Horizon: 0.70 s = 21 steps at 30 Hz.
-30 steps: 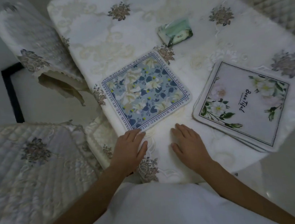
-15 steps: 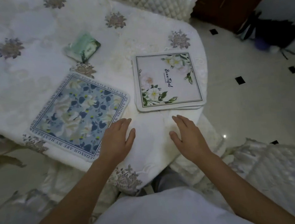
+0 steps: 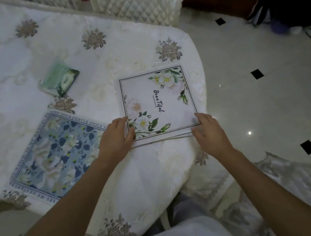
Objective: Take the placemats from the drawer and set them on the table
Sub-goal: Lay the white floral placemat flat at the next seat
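White square floral placemat stack (image 3: 157,102) lies between both hands: left hand (image 3: 115,138) pinches near-left corner, right hand (image 3: 210,131) pinches near-right corner.

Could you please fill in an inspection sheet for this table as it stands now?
Surface: table under a white embroidered cloth.
Job's things: blue placemat lies flat at left; white placemat near the right edge, more layers beneath it.
Clutter: green tissue pack.
Hands: left hand and right hand each grip a near corner of the white placemat.
Cables: nothing seen.
Surroundings: quilted chairs, tiled floor, dark bag.
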{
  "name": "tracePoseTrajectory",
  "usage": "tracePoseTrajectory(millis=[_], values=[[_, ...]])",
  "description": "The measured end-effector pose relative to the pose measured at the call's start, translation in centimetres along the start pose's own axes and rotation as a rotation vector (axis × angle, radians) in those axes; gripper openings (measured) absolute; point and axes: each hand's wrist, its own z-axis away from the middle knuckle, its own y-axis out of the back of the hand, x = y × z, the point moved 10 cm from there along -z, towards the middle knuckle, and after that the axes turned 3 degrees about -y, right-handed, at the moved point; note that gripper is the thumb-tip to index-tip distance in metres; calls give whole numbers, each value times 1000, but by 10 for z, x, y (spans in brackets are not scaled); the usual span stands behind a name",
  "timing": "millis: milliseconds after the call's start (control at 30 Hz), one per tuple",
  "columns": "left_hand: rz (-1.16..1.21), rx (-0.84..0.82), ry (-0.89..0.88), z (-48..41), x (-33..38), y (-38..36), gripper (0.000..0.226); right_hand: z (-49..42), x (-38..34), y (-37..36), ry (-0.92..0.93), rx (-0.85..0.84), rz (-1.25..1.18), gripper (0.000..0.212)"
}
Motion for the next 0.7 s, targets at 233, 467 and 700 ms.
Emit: tracePoseTrajectory(millis=[233,467,700], values=[[20,10,170,-39,-19,-14,46,-94,11,2,24,6,60,48],[98,129,265,-43,-11,-8,43,-98,15,8,-60,4,-130,48],[290,81,381,-30,-8,-7,27,-76,19,4,-98,-14,-235,48]])
